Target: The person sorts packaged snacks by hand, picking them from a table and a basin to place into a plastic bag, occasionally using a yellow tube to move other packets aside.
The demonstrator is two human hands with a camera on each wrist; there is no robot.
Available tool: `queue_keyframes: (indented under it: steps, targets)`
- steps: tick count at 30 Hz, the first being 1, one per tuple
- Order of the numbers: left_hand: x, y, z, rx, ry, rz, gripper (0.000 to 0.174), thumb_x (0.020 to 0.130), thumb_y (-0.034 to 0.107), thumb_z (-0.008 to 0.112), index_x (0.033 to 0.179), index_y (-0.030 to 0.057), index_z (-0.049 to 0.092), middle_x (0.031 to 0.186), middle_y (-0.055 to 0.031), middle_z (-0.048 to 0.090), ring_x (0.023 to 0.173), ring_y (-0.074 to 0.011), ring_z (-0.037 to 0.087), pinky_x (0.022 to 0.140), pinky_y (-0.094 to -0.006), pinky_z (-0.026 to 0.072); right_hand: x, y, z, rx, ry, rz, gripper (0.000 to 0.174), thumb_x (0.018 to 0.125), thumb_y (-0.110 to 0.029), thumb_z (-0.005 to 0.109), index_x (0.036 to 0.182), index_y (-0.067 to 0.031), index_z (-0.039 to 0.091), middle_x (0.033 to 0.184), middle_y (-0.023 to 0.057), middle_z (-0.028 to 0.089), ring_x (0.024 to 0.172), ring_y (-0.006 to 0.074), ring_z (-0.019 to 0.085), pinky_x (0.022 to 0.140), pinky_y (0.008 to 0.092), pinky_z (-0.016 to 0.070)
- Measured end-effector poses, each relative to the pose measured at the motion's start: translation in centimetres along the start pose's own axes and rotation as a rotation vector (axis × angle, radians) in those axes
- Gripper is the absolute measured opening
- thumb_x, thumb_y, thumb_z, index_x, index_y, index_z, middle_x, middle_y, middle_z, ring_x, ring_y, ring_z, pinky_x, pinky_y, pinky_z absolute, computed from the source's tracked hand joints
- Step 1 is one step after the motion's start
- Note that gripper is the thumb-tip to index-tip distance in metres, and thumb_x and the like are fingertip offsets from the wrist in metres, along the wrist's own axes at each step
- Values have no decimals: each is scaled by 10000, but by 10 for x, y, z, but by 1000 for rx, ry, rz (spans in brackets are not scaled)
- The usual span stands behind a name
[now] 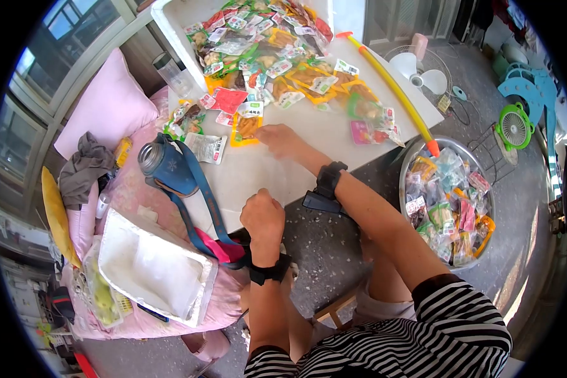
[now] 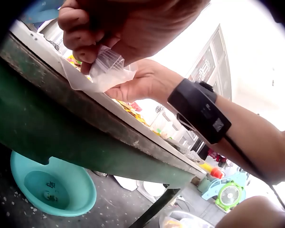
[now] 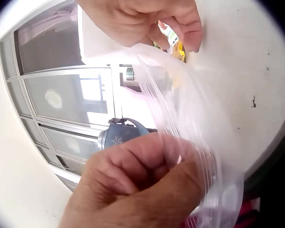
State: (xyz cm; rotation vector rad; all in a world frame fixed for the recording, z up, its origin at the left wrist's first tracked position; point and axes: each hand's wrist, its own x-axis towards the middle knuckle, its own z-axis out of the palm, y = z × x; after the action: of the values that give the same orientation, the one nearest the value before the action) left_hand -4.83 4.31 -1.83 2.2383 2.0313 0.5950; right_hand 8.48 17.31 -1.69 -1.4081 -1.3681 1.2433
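In the head view, my left hand (image 1: 263, 217) is above the table's near edge and my right hand (image 1: 286, 146) is farther forward, beside an orange-and-white food packet (image 1: 247, 126). The left wrist view shows my left hand (image 2: 128, 28) pinching a clear plastic bag (image 2: 107, 76), with my right hand (image 2: 145, 83) behind it. Seen from the right wrist, my left hand (image 3: 137, 185) pinches the bag's ridged edge (image 3: 204, 166) between thumb and fingers. Above it, my right hand (image 3: 147, 21) has bent fingers parted from the thumb.
Packets (image 1: 264, 57) spill from a white foam box (image 1: 176, 44). A blue bottle (image 1: 173, 170) with a strap stands left; a yellow tube (image 1: 390, 88) lies right. Below right, a metal basin (image 1: 404, 189) holds packets. An empty foam box (image 1: 154, 264) rests on pink cloth.
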Motion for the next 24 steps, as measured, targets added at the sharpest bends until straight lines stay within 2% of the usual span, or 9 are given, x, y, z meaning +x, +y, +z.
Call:
queue_keyframes:
  steps: [2, 4, 6, 8, 13, 15, 17, 23, 24]
  targets:
    - [0, -2, 0, -14, -14, -8, 101, 755, 93, 599, 699, 11, 581, 718, -210, 632, 712, -404, 636, 646, -494, 510, 6, -2, 8, -46, -47, -48, 314, 900, -340, 552, 903, -43, 655, 691, 33, 566, 569, 134, 533, 526, 290, 470]
    - [1, -2, -3, -17, -36, -18, 103, 757, 93, 599, 704, 7, 583, 724, -214, 635, 721, -410, 637, 655, -498, 510, 33, 27, 22, -245, 23, -307, 327, 904, -325, 546, 831, -26, 655, 614, 47, 524, 550, 147, 526, 523, 314, 469]
    - [1, -1, -4, -19, -43, -24, 98, 757, 91, 601, 712, 5, 588, 734, -219, 638, 729, -412, 638, 662, -499, 509, 40, 36, 24, -325, 49, -336, 335, 899, -330, 545, 832, -23, 660, 745, 117, 518, 651, 235, 548, 614, 361, 479]
    - [3, -1, -5, -24, -31, -28, 93, 754, 89, 600, 712, 7, 593, 737, -218, 637, 733, -413, 633, 659, -506, 503, 33, 35, 17, -284, 27, -138, 344, 884, -355, 549, 905, -34, 669, 1083, 244, 548, 872, 400, 596, 800, 432, 500]
    - [5, -6, -1, -20, 8, 0, 85, 750, 89, 598, 710, 14, 600, 722, -206, 633, 729, -413, 620, 641, -517, 490, -4, 93, -11, -671, 256, -313, 298, 854, -314, 566, 857, -33, 665, 1054, 253, 560, 828, 409, 602, 746, 442, 495]
    - [5, -3, -3, -13, 24, 9, 81, 753, 77, 607, 713, 8, 591, 732, -199, 639, 731, -400, 633, 651, -500, 501, -51, 78, -21, -632, 134, -234, 284, 846, -293, 577, 892, -25, 657, 1050, 235, 571, 812, 414, 599, 736, 441, 493]
    - [8, -1, -8, -7, 29, -14, 65, 757, 65, 609, 736, 11, 580, 741, -185, 638, 726, -385, 637, 643, -484, 505, -100, 17, -36, -530, -176, -34, 298, 836, -279, 598, 953, -8, 643, 1059, 212, 580, 822, 412, 590, 745, 436, 488]
    - [8, -1, 1, -69, 115, -12, 83, 759, 80, 607, 739, 19, 553, 730, -182, 630, 729, -404, 613, 635, -504, 474, -86, 34, -65, -768, 473, -540, 498, 728, -333, 713, 1101, -22, 607, 1121, 128, 586, 1004, 350, 529, 787, 405, 482]
    - [8, 0, 2, -75, 109, 0, 89, 759, 83, 615, 749, 20, 553, 736, -179, 631, 733, -400, 612, 637, -501, 473, -79, 46, -66, -825, 482, -520, 514, 708, -339, 727, 1098, -27, 605, 1125, 129, 585, 1014, 348, 525, 786, 406, 483]
